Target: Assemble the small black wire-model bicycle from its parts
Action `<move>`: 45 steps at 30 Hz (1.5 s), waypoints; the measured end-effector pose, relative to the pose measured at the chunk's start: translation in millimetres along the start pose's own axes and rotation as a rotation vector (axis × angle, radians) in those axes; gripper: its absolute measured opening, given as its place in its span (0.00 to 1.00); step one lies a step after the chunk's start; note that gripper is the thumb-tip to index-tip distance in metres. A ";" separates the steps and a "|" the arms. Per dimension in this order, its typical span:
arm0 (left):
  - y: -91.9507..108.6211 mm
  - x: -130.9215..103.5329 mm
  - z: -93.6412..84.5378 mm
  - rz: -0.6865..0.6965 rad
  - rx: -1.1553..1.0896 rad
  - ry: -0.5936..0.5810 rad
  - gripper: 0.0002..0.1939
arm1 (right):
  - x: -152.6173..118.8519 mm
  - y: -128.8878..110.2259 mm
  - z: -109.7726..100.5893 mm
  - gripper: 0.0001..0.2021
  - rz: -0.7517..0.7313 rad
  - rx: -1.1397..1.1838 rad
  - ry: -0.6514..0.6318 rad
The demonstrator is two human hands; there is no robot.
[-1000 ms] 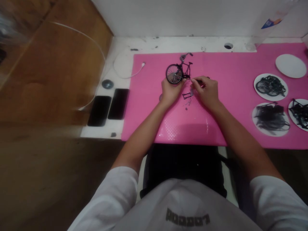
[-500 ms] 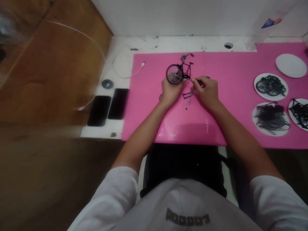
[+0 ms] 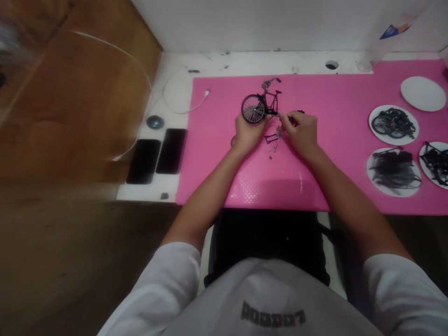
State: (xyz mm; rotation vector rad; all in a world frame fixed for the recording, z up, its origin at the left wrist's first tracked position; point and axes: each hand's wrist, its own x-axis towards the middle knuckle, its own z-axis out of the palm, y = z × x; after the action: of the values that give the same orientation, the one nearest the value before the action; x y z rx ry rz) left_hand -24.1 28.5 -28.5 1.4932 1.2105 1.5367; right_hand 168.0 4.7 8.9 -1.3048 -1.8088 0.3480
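Note:
A small black model bicycle [image 3: 254,108] stands upright over the pink mat, with one spoked wheel at its left and the handlebar on top. My left hand [image 3: 249,133] is closed on its lower part, thumb and fingers near the wheel and the bottom of the frame. My right hand [image 3: 303,130] pinches at the bicycle's lower right end; what its fingertips hold is too small to make out. A dark piece sticks out behind its knuckles. Below the fingertips lies a small dark frame part [image 3: 271,138] among tiny grey pieces. Another wheel [image 3: 233,140] is partly hidden by my left wrist.
Plates with black parts stand at right: one with wheels [image 3: 374,115], one with dark thin parts [image 3: 375,184], one with frames [image 3: 429,175]. Behind them is a white plate [image 3: 423,93]. Two phones [image 3: 171,151], a round dark object [image 3: 155,122] and a white cable [image 3: 185,112] lie left.
My right fingertips have shifted very slightly at the bicycle's lower right end. The bicycle and my left hand stay nearly in place; the whole view has moved a little.

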 end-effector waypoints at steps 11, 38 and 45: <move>2.5 5.9 4.4 -0.072 -0.066 -0.010 0.26 | -1.0 0.5 -0.8 0.37 0.008 0.076 0.115; -11.4 5.3 -0.1 -0.212 -0.445 -0.188 0.31 | 0.6 18.9 15.6 0.22 -0.120 0.316 0.146; 2.0 2.3 1.6 -0.286 -0.485 -0.160 0.25 | -3.0 8.1 7.1 0.17 -0.195 0.207 0.088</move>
State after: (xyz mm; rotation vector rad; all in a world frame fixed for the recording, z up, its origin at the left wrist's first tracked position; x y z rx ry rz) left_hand -22.5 30.2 -25.9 1.0512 0.8373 1.3640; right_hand 168.0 7.2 -2.0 -0.9776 -1.7582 0.3543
